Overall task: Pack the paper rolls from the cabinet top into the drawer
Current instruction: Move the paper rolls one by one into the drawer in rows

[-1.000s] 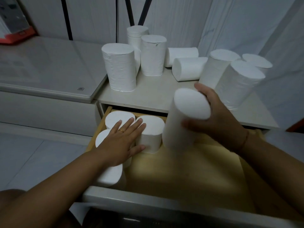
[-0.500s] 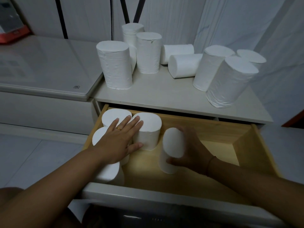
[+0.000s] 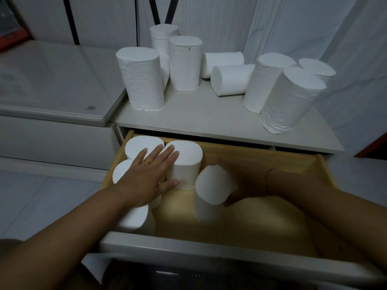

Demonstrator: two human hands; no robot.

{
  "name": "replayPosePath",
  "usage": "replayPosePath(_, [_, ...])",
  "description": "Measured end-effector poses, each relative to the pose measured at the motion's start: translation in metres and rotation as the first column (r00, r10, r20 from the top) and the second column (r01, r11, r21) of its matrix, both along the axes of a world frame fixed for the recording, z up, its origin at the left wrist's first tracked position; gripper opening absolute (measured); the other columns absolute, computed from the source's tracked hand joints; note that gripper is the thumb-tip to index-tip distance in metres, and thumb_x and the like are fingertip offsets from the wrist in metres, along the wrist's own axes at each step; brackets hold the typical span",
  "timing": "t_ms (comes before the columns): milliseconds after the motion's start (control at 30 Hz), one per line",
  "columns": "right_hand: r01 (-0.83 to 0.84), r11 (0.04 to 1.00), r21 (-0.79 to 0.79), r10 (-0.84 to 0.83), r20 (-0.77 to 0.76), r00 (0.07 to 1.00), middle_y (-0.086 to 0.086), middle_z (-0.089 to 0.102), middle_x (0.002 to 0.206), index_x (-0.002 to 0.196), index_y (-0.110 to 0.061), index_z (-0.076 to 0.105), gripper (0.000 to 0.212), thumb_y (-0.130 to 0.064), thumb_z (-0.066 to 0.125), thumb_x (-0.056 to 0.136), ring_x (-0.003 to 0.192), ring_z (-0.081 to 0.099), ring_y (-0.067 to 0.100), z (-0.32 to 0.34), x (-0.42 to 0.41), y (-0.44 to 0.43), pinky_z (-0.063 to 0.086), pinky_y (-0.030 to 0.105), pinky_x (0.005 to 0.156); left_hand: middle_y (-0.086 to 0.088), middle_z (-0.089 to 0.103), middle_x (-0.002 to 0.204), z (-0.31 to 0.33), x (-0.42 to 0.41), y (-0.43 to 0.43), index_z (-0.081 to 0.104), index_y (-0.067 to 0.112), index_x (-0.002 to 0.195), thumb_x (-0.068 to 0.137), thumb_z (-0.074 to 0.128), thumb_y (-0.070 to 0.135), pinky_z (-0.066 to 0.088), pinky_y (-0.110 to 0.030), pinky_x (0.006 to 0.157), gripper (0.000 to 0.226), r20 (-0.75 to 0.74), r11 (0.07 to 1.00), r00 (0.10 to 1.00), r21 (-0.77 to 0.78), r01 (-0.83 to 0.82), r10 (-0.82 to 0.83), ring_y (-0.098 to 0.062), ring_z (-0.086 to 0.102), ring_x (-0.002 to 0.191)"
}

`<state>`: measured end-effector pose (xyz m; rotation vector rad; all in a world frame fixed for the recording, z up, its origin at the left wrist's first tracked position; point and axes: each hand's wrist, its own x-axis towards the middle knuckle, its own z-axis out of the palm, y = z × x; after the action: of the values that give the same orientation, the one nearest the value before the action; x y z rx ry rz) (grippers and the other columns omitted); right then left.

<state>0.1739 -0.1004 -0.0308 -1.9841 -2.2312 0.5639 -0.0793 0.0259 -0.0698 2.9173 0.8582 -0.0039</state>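
Currently one paper roll (image 3: 211,193) stands slightly tilted in the open wooden drawer (image 3: 261,222), just right of the packed rolls (image 3: 184,162) at its back-left corner. Right hand (image 3: 245,185) wraps it from behind, fingers curled against its side, thumb at the front. Left hand (image 3: 146,174) lies flat, fingers spread, across the tops of the packed rolls, gripping nothing. Eight more rolls (image 3: 140,80) remain on the cabinet top (image 3: 209,118), two lying sideways.
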Motion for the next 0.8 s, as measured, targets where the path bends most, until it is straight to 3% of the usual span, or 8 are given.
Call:
replayPosePath(67, [0.075, 0.997, 0.019, -0.074, -0.072, 0.995, -0.005, 0.049, 0.126, 0.126, -0.029, 0.038, 0.086, -0.047, 0.083, 0.055, 0.108, 0.047, 0.013, -0.012, -0.010, -0.007, 0.044, 0.030, 0.087, 0.011, -0.019, 0.156, 0.000, 0.000, 0.000, -0.012, 0.033, 0.148, 0.085, 0.004, 0.073, -0.014, -0.035, 0.116, 0.076, 0.006, 1.000, 1.000, -0.013, 0.001, -0.001, -0.010, -0.023, 0.142])
replayPosePath(167, [0.125, 0.992, -0.034, -0.130, -0.237, 0.963, -0.001, 0.047, 0.133, 0.132, -0.024, 0.030, 0.088, -0.045, 0.080, 0.063, 0.113, 0.047, 0.013, -0.030, -0.027, -0.017, 0.050, 0.033, 0.091, 0.010, -0.020, 0.156, 0.001, 0.000, 0.000, -0.012, 0.033, 0.148, 0.083, 0.009, 0.068, -0.015, -0.034, 0.116, 0.076, 0.006, 1.000, 1.000, -0.016, 0.005, -0.005, -0.010, -0.024, 0.142])
replayPosePath(333, [0.156, 0.983, -0.094, -0.180, -0.368, 0.912, -0.001, 0.043, 0.135, 0.134, -0.025, 0.024, 0.086, -0.034, 0.079, 0.068, 0.112, 0.042, 0.010, -0.037, -0.035, -0.016, 0.047, 0.025, 0.090, 0.012, -0.020, 0.155, 0.004, 0.000, -0.002, -0.013, 0.033, 0.147, 0.083, 0.007, 0.068, -0.016, -0.034, 0.115, 0.076, 0.018, 0.999, 1.000, -0.035, -0.004, 0.004, -0.009, -0.022, 0.142])
replayPosePath(433, [0.215, 0.963, -0.165, -0.267, -0.444, 0.855, 0.000, 0.045, 0.133, 0.134, -0.025, 0.028, 0.084, -0.031, 0.080, 0.068, 0.116, 0.046, 0.015, -0.040, -0.038, -0.016, 0.048, 0.030, 0.094, 0.016, -0.021, 0.153, 0.005, 0.000, -0.004, -0.011, 0.036, 0.148, 0.083, 0.006, 0.076, -0.017, -0.033, 0.115, 0.079, 0.051, 0.996, 0.999, -0.092, -0.010, 0.014, -0.005, -0.024, 0.141])
replayPosePath(567, [0.275, 0.945, -0.176, -0.326, -0.507, 0.798, 0.001, 0.048, 0.132, 0.135, -0.022, 0.032, 0.080, -0.031, 0.078, 0.070, 0.117, 0.048, 0.018, -0.048, -0.052, -0.011, 0.049, 0.029, 0.093, 0.016, -0.022, 0.153, 0.007, 0.001, -0.004, -0.010, 0.037, 0.148, 0.082, 0.009, 0.077, -0.016, -0.036, 0.116, 0.079, 0.039, 0.994, 0.999, -0.107, -0.003, 0.007, -0.005, -0.025, 0.141])
replayPosePath(667, [0.268, 0.951, -0.153, -0.308, -0.537, 0.786, 0.001, 0.049, 0.133, 0.134, -0.025, 0.033, 0.073, -0.030, 0.075, 0.074, 0.112, 0.048, 0.013, -0.050, -0.062, -0.005, 0.048, 0.019, 0.087, 0.014, -0.023, 0.153, 0.007, 0.002, -0.004, -0.012, 0.037, 0.147, 0.081, 0.009, 0.073, -0.016, -0.038, 0.116, 0.078, 0.013, 0.996, 1.000, -0.093, -0.005, 0.006, -0.008, -0.024, 0.142])
replayPosePath(800, [0.259, 0.957, -0.129, -0.286, -0.557, 0.780, 0.002, 0.050, 0.134, 0.137, -0.024, 0.034, 0.071, -0.028, 0.073, 0.077, 0.117, 0.049, 0.015, -0.053, -0.071, 0.001, 0.046, 0.026, 0.093, 0.014, -0.023, 0.154, 0.006, 0.001, -0.002, -0.015, 0.037, 0.145, 0.084, 0.007, 0.068, -0.016, -0.037, 0.116, 0.072, 0.007, 0.996, 1.000, -0.087, -0.004, 0.005, -0.008, -0.024, 0.142])
